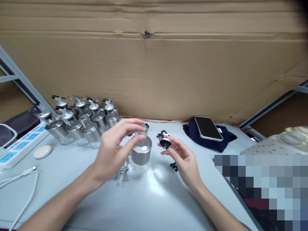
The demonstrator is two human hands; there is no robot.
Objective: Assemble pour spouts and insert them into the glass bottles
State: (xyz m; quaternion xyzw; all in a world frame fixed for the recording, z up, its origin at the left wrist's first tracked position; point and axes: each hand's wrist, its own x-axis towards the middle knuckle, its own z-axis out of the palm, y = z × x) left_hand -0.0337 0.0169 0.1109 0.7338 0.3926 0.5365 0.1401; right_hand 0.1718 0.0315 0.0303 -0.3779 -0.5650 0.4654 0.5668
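My left hand (113,146) grips a glass bottle (141,156) by its neck, thumb on one side and fingers on the other. A metal sleeve wraps the bottle, which is upright in front of me. Between the fingertips of my right hand (186,162) is a pourer stopper (165,140) with a silver cap, a dark lever and black ribbed rings. It is tilted, its ribbed end facing me, apart from the bottle. Loose silver pourer parts (122,173) lie beside the bottle, partly behind my left hand. Small black pieces (174,166) lie near my right wrist.
Several similar bottles (91,134), many with pourers, stand at the back left. A power strip (22,144), a white oval object (42,152) and a white cable (30,192) lie left. A phone (208,128) rests on dark blue cloth (223,144) at right. Cardboard (154,73) walls the back.
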